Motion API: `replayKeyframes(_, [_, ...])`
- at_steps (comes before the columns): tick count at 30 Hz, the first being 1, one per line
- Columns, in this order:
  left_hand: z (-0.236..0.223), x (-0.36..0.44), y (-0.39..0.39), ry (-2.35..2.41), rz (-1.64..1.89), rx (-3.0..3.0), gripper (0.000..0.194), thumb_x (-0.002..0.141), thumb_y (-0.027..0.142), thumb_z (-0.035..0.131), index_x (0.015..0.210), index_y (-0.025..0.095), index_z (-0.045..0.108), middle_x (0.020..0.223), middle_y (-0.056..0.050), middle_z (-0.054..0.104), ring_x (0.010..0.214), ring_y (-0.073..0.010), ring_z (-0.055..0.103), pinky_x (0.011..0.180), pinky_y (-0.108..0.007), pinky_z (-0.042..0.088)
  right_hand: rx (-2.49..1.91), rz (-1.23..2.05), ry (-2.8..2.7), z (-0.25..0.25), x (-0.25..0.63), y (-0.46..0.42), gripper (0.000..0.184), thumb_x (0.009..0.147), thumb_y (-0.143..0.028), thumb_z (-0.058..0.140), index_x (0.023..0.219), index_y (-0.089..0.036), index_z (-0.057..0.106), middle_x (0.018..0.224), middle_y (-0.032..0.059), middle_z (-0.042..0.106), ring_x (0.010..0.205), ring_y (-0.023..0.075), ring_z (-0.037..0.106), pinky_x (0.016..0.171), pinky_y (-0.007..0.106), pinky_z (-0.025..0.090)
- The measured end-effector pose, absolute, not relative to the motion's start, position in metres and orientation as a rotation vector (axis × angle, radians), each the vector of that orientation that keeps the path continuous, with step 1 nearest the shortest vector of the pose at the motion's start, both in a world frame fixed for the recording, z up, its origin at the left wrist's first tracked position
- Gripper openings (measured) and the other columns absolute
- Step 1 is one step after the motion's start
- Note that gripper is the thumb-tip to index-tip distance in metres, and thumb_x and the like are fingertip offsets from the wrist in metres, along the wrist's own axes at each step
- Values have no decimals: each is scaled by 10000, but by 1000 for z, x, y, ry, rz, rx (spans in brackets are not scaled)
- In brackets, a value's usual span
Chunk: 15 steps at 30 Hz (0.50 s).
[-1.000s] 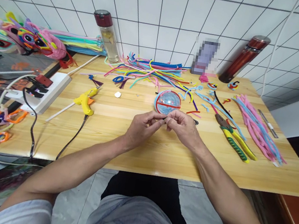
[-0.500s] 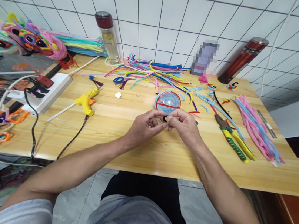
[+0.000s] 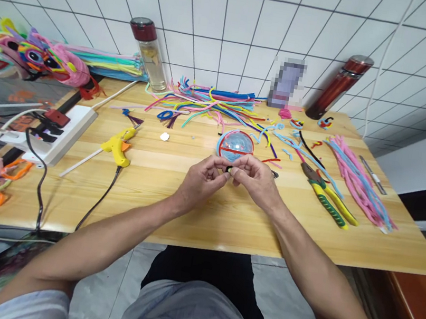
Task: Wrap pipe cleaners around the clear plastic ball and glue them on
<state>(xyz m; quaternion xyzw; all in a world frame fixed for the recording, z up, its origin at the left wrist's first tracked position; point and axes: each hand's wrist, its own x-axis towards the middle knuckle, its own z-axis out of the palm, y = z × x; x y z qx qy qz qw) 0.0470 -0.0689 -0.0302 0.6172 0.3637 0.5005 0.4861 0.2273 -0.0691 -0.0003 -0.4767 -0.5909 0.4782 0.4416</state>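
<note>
Head: wooden table (image 3: 154,177), tiled wall (image 3: 207,12).

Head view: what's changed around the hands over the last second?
More of the small dark piece shows where the fingertips of the left hand and right hand meet; nothing visibly taken up or let go. The tabletop things sit slightly farther left in the picture, likely from a head turn. Unmoved on the table: blue dome, yellow glue gun, pliers.

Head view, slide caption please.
Left hand and right hand pinch a small dark piece near a round blue object.
</note>
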Motion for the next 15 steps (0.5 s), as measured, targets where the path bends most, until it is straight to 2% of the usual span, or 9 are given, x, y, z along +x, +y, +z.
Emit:
replayKeyframes(7, [-32, 43, -70, 965, 1189, 1602, 225, 921, 384, 740, 1017, 184, 779, 559, 60, 496, 497, -77, 416, 503, -228, 314, -1215, 1208, -1458, 0, 226, -69, 237, 755, -409, 740, 829, -205, 642, 657, -33, 669, 558, 115, 605, 564, 248, 458])
replayKeyframes(9, [-33, 43, -70, 968, 1191, 1603, 240, 919, 390, 742, 1046, 188, 772, 616, 39, 573, 517, -80, 444, 525, -227, 357, -1211, 1205, -1472, 5, 226, -71, 223, 763, -404, 727, 826, -208, 642, 670, -34, 669, 565, 113, 603, 573, 250, 465])
replayKeyframes(11, [-33, 43, -70, 958, 1198, 1583, 304, 916, 395, 743, 1147, 197, 746, 781, -3, 690, 556, -81, 487, 562, -230, 414, -1202, 1176, -1489, 14, 231, -75, 209, 779, -397, 717, 833, -208, 648, 698, -32, 669, 583, 110, 602, 591, 254, 477])
replayKeyframes(13, [-32, 44, -72, 952, 1168, 1572, 346, 913, 400, 738, 1193, 199, 725, 912, -35, 737, 592, -85, 524, 590, -234, 447, -1216, 1101, -1505, 27, 246, -76, 208, 799, -400, 719, 850, -207, 661, 712, -27, 666, 607, 114, 604, 614, 259, 488])
replayKeyframes(15, [-31, 46, -74, 954, 1102, 1602, 284, 913, 404, 718, 1094, 187, 748, 858, -32, 734, 611, -99, 548, 595, -233, 452, -1263, 988, -1506, 38, 273, -74, 225, 805, -414, 740, 869, -208, 674, 716, -20, 670, 628, 125, 611, 642, 269, 503])
